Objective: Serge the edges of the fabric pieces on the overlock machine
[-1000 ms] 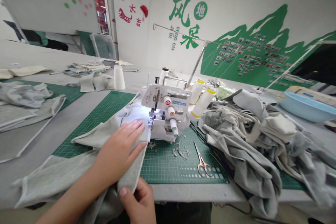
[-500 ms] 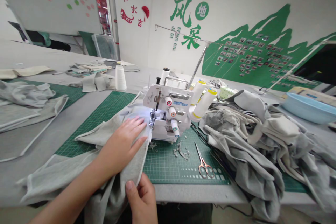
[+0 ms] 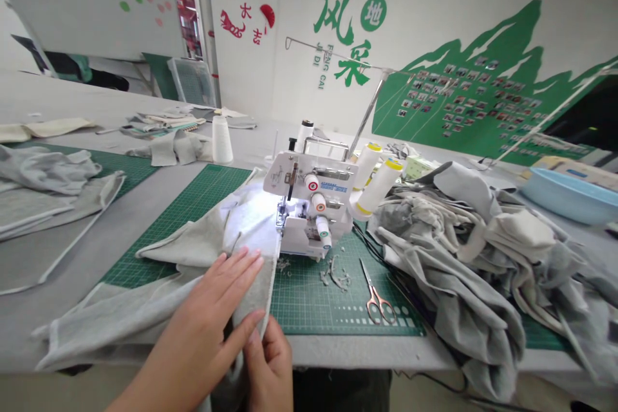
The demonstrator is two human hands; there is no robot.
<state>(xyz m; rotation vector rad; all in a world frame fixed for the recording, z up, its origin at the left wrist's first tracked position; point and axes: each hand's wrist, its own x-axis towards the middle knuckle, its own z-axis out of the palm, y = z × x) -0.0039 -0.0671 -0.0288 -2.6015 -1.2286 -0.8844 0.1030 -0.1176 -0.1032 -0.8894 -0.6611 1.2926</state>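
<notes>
Grey fabric (image 3: 253,222) with a stitched pale edge lies under the lit needle area of a white overlock sewing machine (image 3: 333,174). My left hand (image 3: 207,312) rests on the fabric in front of the machine, fingers stretched out and thumb by the edge. Close beside it at the table's front, my right hand (image 3: 271,360) pinches that edge between thumb and bent fingers. More of the garment spreads left over the table and hangs down near my wrists.
Scissors (image 3: 376,296) and fabric trimmings (image 3: 335,275) lie on the green cutting mat (image 3: 309,309). A heap of grey cloth (image 3: 449,270) sits right of the machine, near a blue basin (image 3: 572,196). A white thread cone (image 3: 221,140) stands behind left.
My left hand has slid back along the fabric, away from the needle and toward my right hand. My right hand has shifted only slightly and still pinches the edge.
</notes>
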